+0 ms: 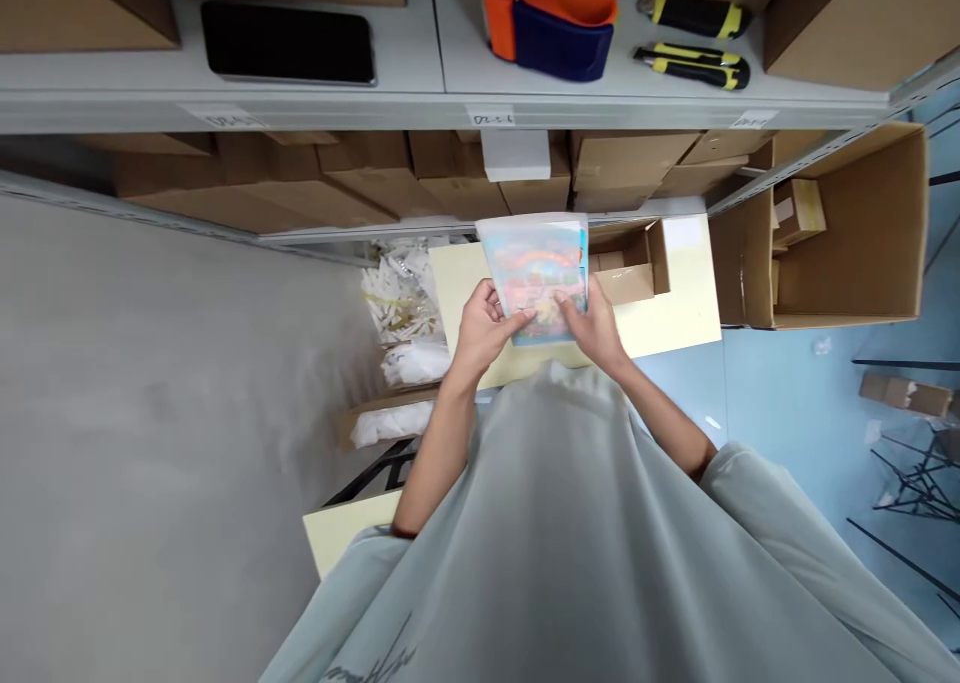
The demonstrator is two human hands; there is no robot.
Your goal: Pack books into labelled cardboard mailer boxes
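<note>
A colourful printed packet in a translucent plastic sleeve (536,263) is held up in front of my body, above a pale yellow tabletop (675,313). My left hand (489,325) grips its lower left side, thumb laid across the front. At the lower right, my right hand (590,321) pinches it, also with the thumb on top. The fingers behind the packet are mostly hidden. Just right of the packet, an open cardboard box (630,281) with small boxes inside stands on the tabletop.
Overhead, a grey shelf (442,111) carries a black phone (289,43), an orange and blue tape dispenser (551,28) and two utility knives (694,63). Cardboard boxes (367,168) line the level below. A large open carton (847,243) stands right; bags of white pieces (405,293) lie left.
</note>
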